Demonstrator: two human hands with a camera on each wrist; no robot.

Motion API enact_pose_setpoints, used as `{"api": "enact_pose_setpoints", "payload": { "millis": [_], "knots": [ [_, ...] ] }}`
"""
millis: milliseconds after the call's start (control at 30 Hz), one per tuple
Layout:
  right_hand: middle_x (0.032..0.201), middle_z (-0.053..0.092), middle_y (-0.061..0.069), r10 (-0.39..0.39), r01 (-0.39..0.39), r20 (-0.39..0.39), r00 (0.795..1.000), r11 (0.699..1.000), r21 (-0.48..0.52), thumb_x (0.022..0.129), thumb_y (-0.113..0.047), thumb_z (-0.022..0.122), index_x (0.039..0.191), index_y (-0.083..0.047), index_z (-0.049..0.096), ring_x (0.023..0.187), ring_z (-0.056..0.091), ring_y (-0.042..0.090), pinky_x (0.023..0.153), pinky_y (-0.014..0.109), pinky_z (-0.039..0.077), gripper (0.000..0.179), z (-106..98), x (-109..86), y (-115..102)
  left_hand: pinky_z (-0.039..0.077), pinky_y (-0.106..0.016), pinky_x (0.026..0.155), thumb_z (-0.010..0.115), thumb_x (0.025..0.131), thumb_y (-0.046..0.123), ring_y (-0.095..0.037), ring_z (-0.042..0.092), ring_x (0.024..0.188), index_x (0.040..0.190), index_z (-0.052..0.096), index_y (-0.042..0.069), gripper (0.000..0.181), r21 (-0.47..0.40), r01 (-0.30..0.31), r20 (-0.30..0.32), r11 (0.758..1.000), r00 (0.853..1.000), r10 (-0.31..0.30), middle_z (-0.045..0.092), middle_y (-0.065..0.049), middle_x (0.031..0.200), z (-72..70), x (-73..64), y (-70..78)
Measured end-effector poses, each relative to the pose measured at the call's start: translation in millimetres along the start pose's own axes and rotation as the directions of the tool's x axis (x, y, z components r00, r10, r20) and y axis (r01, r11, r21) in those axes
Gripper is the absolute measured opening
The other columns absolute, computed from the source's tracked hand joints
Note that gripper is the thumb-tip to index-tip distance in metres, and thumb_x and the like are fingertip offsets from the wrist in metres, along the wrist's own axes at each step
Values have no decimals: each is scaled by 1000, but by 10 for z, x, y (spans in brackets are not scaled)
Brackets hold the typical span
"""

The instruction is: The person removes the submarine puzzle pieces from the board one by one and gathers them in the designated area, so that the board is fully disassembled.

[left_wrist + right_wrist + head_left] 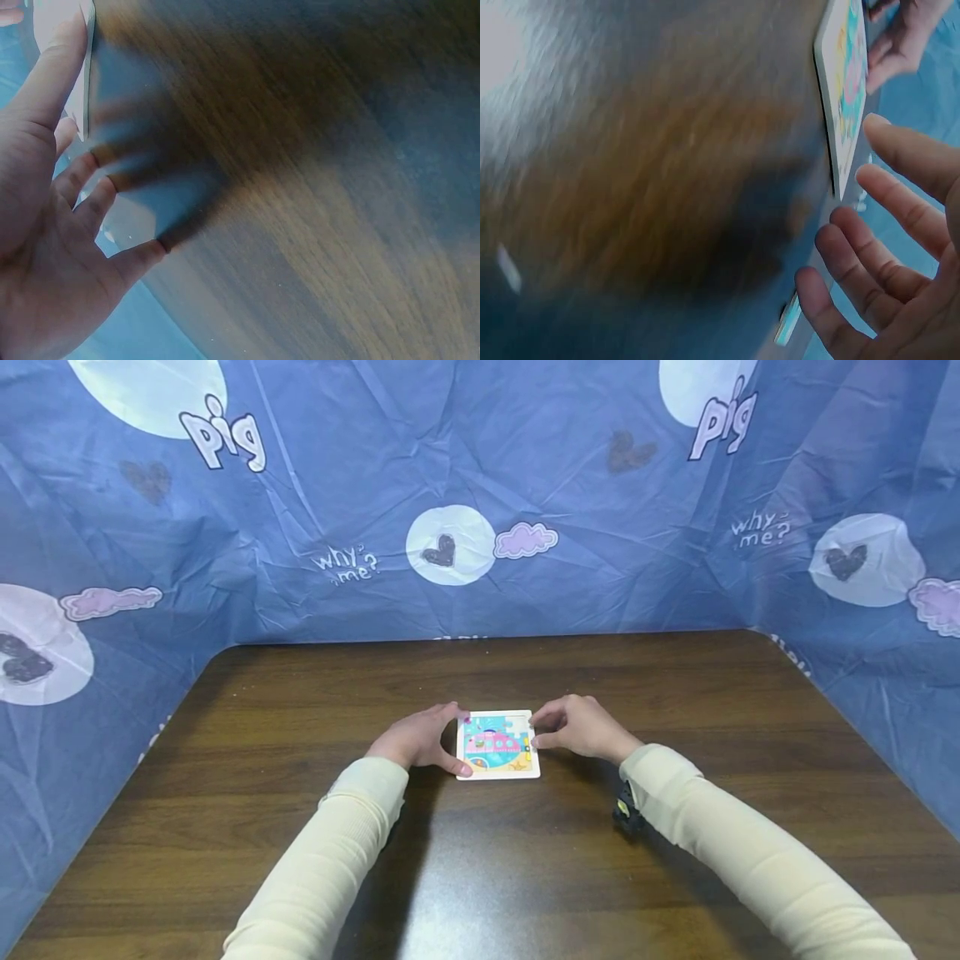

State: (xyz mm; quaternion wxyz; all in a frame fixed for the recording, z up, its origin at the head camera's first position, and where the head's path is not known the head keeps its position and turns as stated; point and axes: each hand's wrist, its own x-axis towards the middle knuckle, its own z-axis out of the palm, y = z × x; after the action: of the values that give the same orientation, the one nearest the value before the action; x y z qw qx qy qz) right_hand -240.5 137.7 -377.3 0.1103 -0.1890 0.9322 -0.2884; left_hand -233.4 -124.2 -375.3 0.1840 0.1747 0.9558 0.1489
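A square jigsaw puzzle in a white frame lies flat on the table, with a pink submarine on its picture. Its upper right part shows pale bare board. My left hand rests at the frame's left side, thumb on the near corner and forefinger at the far one. In the left wrist view the other fingers spread out straight. On the opposite side my right hand has thumb and forefinger apart at the frame's right edge. Its fingers are loosely bent, with nothing visible between them.
Brown wood-grain table extends around the puzzle. Blue printed cloth hangs behind and along both sides. A small flat light-edged piece lies beyond the right little finger in the right wrist view. A dark device hangs under the right cuff.
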Motion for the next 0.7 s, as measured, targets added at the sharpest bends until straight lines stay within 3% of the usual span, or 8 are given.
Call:
{"api": "enact_pose_setpoints", "payload": {
  "millis": [267,400,533,700],
  "knots": [
    [112,73,5,47,-52,-35,998,985,-165,85,-29,85,115,-15,79,108,65,24,90,46,52,34,137,9,-175,31,-48,118,88,79,40,-35,33,148,152,42,8,92,8,-7,-7,1000,1000,7,31,-21,162,9,5,-7],
    [111,71,5,52,-67,-69,996,970,-233,84,-31,85,113,-17,80,104,65,23,80,43,54,32,193,-1,-212,31,-48,118,88,79,40,-36,33,148,152,42,8,92,13,-10,-11,1000,1000,10,31,-21,162,10,-3,0],
    [107,70,4,37,-59,-91,995,965,-255,83,-30,86,111,-17,80,94,64,20,70,40,53,31,210,-14,-236,31,-48,118,88,79,40,-36,33,148,151,42,8,91,19,-11,-11,1000,1000,11,31,-21,162,-2,-17,7],
    [103,68,3,46,-68,-90,995,964,-257,83,-28,86,110,-16,80,94,64,19,71,39,53,30,210,-10,-256,32,-47,117,88,79,40,-36,34,148,151,43,8,90,35,-19,-12,999,1000,19,32,-21,162,-4,-25,9]
  ]
}}
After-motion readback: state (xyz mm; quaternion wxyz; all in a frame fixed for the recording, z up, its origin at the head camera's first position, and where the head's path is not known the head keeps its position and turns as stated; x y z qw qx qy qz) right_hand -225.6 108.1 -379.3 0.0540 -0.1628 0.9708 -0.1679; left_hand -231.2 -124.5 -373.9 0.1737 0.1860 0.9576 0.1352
